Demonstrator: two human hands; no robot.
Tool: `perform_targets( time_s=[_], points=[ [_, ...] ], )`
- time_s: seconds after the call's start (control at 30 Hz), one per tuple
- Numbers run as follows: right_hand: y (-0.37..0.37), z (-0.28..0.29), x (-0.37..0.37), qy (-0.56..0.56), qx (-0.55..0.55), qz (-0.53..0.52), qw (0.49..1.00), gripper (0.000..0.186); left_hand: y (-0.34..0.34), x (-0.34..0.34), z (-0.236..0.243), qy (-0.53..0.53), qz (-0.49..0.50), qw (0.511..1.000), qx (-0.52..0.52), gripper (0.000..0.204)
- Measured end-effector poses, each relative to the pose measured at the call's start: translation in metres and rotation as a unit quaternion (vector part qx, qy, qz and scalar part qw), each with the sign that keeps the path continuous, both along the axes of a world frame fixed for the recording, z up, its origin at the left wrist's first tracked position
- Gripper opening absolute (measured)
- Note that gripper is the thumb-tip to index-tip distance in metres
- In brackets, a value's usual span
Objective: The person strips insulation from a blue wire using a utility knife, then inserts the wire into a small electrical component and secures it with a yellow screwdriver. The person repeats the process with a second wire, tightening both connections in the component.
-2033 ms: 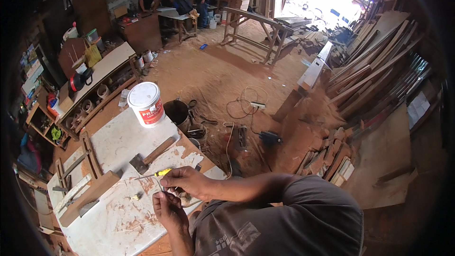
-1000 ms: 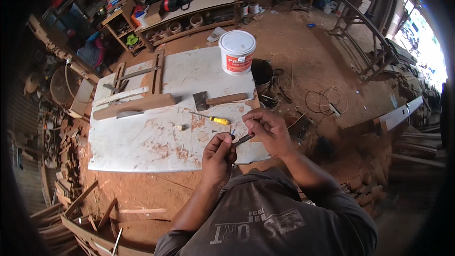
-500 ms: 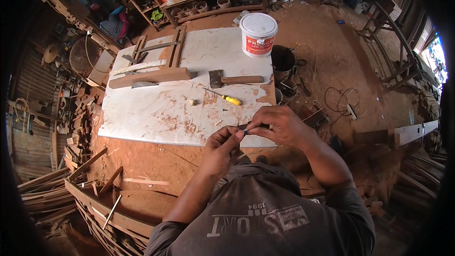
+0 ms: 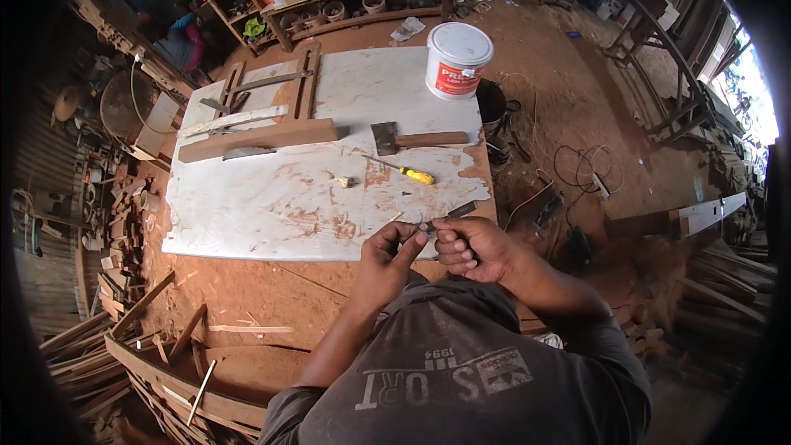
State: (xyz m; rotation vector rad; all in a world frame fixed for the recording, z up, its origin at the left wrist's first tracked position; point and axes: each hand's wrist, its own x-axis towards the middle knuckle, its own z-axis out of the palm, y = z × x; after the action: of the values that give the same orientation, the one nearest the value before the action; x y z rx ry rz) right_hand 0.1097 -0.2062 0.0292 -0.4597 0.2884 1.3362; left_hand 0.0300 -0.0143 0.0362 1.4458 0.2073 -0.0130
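Above the near edge of the worktable (image 4: 247, 189), my two hands meet. My left hand (image 4: 386, 257) pinches a small dark piece between thumb and forefinger; its kind is too small to make out. Against it, my right hand (image 4: 478, 249) is closed, thumb and forefinger together at the same piece and the other fingers curled. Just beyond the right knuckles shows a dark flat bar (image 4: 463, 208); whether the hand touches it I cannot tell. Farther off lie a yellow-handled screwdriver (image 4: 416, 175), a small pale knob-like piece (image 4: 345, 182) and a wooden-handled hammer (image 4: 432, 140).
A white lidded bucket (image 4: 459, 62) stands at the table's far right corner. On the left lie a long wooden block (image 4: 255, 141) and a wooden frame (image 4: 306, 82). Cables (image 4: 589, 169) cross the floor at right; a curved slatted wooden piece (image 4: 185, 375) stands at lower left.
My right hand has turned and lowered, its fingers now curled, and the dark bar beyond it has come into sight. My left hand keeps its pinch. The view has shifted slightly.
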Motion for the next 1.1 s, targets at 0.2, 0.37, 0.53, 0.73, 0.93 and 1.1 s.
perform_targets(
  time_s=[0.2, 0.37, 0.53, 0.73, 0.93, 1.1],
  points=[
    [0.07, 0.025, -0.016, -0.664, -0.293, -0.173, 0.666, 0.019, 0.066, -0.003, -0.012, 0.105, 0.046, 0.968, -0.224, 0.015],
    [0.105, 0.014, -0.01, -0.83, -0.279, -0.128, 0.466, 0.023, 0.102, 0.003, -0.012, 0.161, 0.001, 0.942, -0.294, 0.012],
    [0.101, 0.016, 0.002, -0.869, -0.247, -0.047, 0.426, 0.015, 0.118, 0.004, -0.022, 0.19, -0.062, 0.942, -0.272, 0.009],
    [0.073, -0.008, -0.006, -0.361, -0.274, 0.038, 0.89, 0.017, 0.092, -0.002, -0.026, 0.088, -0.091, 0.988, -0.087, 0.01],
    [0.047, -0.02, 0.014, -0.079, -0.169, 0.053, 0.981, 0.023, 0.051, 0.0, -0.052, 0.017, -0.022, 0.999, 0.016, 0.012],
    [0.044, -0.022, 0.037, -0.553, -0.272, 0.007, 0.788, 0.024, 0.025, 0.024, -0.041, 0.104, 0.05, 0.986, -0.121, 0.012]
  ],
)
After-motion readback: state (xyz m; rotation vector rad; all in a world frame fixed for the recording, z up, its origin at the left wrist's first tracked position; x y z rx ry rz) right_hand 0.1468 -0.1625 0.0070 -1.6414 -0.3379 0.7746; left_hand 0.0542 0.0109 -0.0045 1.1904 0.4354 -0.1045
